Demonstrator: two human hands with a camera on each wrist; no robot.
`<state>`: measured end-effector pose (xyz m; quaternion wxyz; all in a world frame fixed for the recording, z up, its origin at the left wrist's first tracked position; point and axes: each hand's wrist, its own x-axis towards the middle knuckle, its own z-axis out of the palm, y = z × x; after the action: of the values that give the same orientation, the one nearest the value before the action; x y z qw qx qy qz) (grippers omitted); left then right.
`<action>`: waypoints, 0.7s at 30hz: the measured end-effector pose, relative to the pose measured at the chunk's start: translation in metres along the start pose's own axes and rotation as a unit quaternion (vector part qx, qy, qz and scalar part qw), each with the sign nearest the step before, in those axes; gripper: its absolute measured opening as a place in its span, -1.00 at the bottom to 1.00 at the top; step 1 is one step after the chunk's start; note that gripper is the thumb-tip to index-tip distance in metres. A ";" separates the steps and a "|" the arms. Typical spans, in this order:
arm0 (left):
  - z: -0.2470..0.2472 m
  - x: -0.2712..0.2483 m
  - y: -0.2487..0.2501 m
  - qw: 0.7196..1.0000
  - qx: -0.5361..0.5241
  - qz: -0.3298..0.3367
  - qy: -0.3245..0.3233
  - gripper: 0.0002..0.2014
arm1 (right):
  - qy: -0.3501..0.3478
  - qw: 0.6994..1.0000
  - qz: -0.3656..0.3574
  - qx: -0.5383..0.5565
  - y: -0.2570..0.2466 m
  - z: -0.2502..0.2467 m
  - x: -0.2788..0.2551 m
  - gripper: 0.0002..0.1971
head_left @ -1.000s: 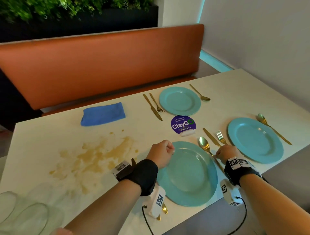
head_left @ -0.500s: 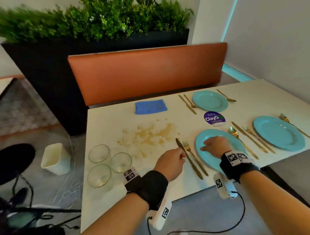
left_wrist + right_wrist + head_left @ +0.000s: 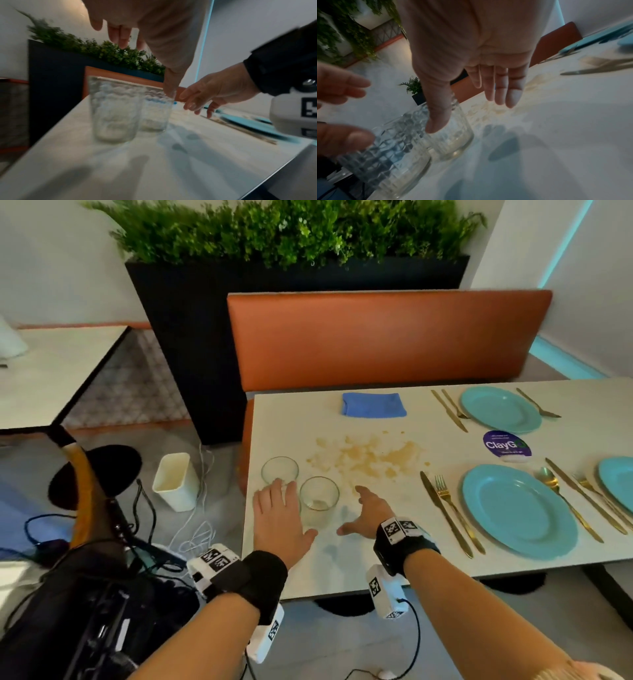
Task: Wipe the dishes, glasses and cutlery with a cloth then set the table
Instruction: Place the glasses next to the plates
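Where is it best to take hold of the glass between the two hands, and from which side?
Grip the textured glass round its side wall, mid-height, from the right with the open right hand. It stands upright with an open rim, and another glass and the left hand crowd its left.

We were in a restaurant: an orange booth bench point(image 3: 376, 337) ran behind the table point(image 3: 376, 559), a planter point(image 3: 274, 285) stood behind the bench, and a second table point(image 3: 51, 371) to its left.
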<state>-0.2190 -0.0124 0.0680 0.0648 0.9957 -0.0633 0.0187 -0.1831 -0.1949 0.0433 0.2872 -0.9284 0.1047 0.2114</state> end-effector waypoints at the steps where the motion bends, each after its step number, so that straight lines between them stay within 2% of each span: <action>1: 0.004 -0.002 -0.010 1.000 -0.007 -0.030 0.003 0.00 | 0.003 1.000 -0.002 0.006 -0.003 0.007 0.004 0.14; 3: 0.013 -0.004 -0.026 0.996 -0.016 -0.081 -0.025 0.12 | 0.009 1.000 -0.002 0.022 -0.009 0.019 0.011 0.17; 6: 0.024 -0.002 -0.040 0.992 -0.023 -0.111 -0.061 0.21 | 0.025 0.998 0.000 0.064 -0.013 0.033 0.020 0.14; 10: 0.035 0.005 -0.045 0.983 -0.118 -0.134 -0.045 0.14 | 0.042 0.991 -0.001 0.130 -0.016 0.043 0.025 0.02; 14: 0.039 0.014 -0.047 0.977 -0.155 -0.135 -0.066 0.09 | 0.050 0.985 -0.016 0.162 -0.020 0.047 0.027 -0.02; 21: 0.049 0.017 -0.047 0.949 -0.267 -0.156 -0.055 -0.10 | 0.093 0.981 -0.024 0.171 -0.022 0.056 0.031 -0.14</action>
<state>-0.1943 0.0248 0.0144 0.3270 0.9389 0.0868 -0.0638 -0.1670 -0.1469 -0.0015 0.4357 -0.8834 0.1435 0.0958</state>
